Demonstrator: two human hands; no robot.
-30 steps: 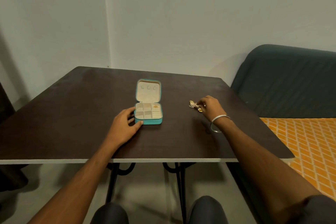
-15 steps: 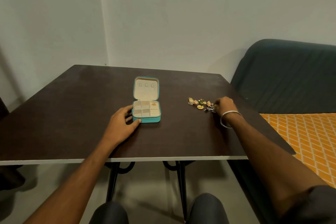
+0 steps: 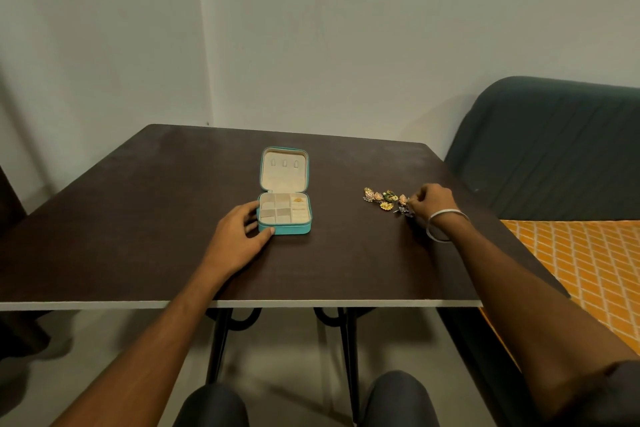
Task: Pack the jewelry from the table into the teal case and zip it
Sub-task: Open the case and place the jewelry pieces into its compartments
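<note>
Dark counter (image 3: 138,218) fills mid-frame. Teal case (image 3: 284,208) lies open at centre, lid flat behind. Left hand (image 3: 239,237) rests against its left wall, fingers relaxed. Right hand (image 3: 431,201), centre right, fingers curled at the jewelry (image 3: 384,199) cluster; pinch not discernible.

One head-worn camera looks forward and down from above the near edge of the dark brown wooden tabletop (image 3: 138,218). It faces the far grey wall (image 3: 346,45).
</note>
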